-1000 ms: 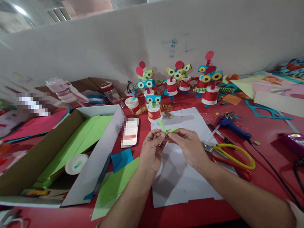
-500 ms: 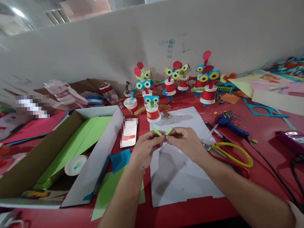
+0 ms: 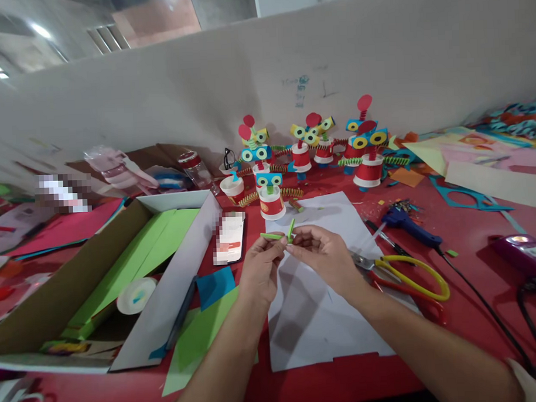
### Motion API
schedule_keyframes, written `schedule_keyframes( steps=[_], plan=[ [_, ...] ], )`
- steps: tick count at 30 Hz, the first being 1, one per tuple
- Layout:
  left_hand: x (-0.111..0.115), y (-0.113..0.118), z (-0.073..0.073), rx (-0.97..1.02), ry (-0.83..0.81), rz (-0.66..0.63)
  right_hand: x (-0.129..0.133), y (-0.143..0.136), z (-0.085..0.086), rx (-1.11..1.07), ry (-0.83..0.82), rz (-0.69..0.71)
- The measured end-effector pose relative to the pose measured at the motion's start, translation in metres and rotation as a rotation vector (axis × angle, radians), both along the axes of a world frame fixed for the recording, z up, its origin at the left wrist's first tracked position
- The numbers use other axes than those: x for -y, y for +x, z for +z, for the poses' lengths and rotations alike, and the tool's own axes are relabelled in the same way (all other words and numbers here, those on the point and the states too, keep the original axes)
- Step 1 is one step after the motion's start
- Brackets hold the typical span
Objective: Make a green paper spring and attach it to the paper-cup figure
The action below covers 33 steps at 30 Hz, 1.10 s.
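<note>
My left hand (image 3: 264,263) and my right hand (image 3: 318,252) meet over the white sheet (image 3: 299,329), fingertips nearly touching. Both pinch a narrow green paper strip (image 3: 271,236); one end points left, the other sticks up between the hands, and the part between is hidden by fingers. Just behind them stands a cup figure (image 3: 272,204) with a blue piece and round eyes on top and folded paper arms. Right of my right hand lie scissors (image 3: 406,278) with yellow and red handles.
More cup figures (image 3: 368,171) line the wall. On the left are an open box (image 3: 165,286) with green paper and a phone (image 3: 229,237). A blue glue gun (image 3: 412,226), its cable, a purple device (image 3: 522,256) and coloured paper (image 3: 482,170) are on the right.
The green strip's ends have turned: the left one now lies nearly level and the right one stands steeper. My fingers have shifted slightly around it, and the view has moved a little.
</note>
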<state>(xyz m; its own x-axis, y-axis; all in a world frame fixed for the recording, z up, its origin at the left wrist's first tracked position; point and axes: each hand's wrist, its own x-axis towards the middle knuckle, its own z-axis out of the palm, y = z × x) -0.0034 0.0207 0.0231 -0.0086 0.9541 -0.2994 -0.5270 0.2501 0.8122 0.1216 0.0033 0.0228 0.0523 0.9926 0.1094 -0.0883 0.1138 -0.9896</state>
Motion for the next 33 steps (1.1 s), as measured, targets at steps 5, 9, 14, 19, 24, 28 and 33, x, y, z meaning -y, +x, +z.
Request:
schedule_keyframes(
  steps=[5,9,14,19,24,28,33],
  plan=[
    [0.002,0.004,0.003,0.141,-0.113,-0.016,0.001,-0.002,-0.001,0.096,0.015,-0.114],
    [0.002,0.005,0.003,0.156,-0.081,-0.008,0.001,-0.001,0.000,0.101,0.011,-0.114],
    [0.004,0.008,-0.003,0.171,0.025,0.021,0.003,-0.001,0.000,-0.006,-0.048,-0.046],
    [0.002,0.005,-0.003,0.167,-0.003,-0.041,0.002,0.001,0.001,-0.042,-0.068,-0.010],
    [0.001,-0.005,0.007,-0.037,0.079,-0.104,-0.002,0.007,0.006,-0.013,-0.059,0.005],
    [0.000,-0.010,0.009,-0.126,0.151,-0.137,-0.002,0.009,0.010,0.034,-0.086,0.024],
    [-0.002,-0.009,0.002,-0.060,0.113,-0.092,0.000,0.007,0.008,0.086,-0.067,0.024]
  ],
)
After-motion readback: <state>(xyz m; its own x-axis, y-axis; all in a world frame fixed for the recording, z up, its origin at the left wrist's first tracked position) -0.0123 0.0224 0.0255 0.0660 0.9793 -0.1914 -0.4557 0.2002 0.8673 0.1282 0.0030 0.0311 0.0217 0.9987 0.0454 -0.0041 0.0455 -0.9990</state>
